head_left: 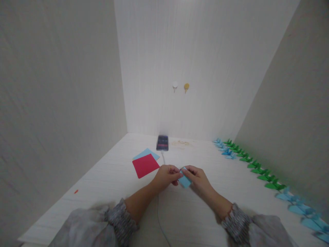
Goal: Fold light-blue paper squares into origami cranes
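A small folded piece of light blue paper (185,181) is held between my two hands above the table. My left hand (167,175) pinches its upper left edge with thumb and fingers. On the other side, my right hand (195,176) grips its upper right part, thumb on top. The fingertips of both hands nearly meet at the paper's top corner, and the exact fold there is partly hidden. Left of my left hand lies a red paper sheet (145,166), overlapping a light blue sheet (147,153) beneath it.
A phone (162,143) stands near the back wall, its white cable (159,219) running toward me under my left wrist. Rows of green folded paper cranes (259,170) and blue paper cranes (300,208) line the right side. An orange scrap (76,191) lies left. Two hooks, one yellow (186,86), are on the wall.
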A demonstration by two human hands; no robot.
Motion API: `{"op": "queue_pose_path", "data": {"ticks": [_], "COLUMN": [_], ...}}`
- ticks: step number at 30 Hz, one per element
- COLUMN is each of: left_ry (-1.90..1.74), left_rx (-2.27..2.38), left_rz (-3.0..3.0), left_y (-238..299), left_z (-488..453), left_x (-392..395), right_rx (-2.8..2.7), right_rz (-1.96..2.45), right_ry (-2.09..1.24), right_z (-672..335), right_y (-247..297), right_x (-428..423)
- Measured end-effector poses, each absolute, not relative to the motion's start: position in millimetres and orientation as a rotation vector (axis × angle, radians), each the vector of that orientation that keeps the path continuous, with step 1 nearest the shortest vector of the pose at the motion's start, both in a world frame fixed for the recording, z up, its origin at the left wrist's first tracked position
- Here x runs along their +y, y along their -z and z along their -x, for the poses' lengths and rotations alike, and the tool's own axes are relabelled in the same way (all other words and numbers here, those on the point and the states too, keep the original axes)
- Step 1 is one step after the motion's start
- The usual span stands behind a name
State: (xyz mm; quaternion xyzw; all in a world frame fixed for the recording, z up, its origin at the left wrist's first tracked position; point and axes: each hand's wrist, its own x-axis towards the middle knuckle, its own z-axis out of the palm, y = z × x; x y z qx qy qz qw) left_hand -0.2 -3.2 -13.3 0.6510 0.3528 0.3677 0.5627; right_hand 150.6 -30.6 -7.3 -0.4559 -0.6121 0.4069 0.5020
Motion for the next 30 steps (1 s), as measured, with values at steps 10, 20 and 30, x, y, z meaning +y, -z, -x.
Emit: {"op": "queue_pose_path", "data": {"ticks": [10, 20, 30], "left_ry": [-0.9, -1.054, -1.121], "left_rx": [0.813, 0.824, 0.823], "left_rz": [-1.248, -1.202, -1.262], "left_y": [10.7, 4.7, 4.5], "left_z": [-2.6, -1.6, -1.2], "left_x": [-1.8, -4.0, -4.5], "right_rx": [-1.394, -1.409, -1.412], "right_rz": [1.089, 1.027, 1.011], "right_ry": [-0.856, -0.832, -0.803], "right_z": [-152.2, -149.9, -151.9], "right_y": [1.5, -2.1, 0.9], "right_x": [-33.6, -36.9, -35.2]}}
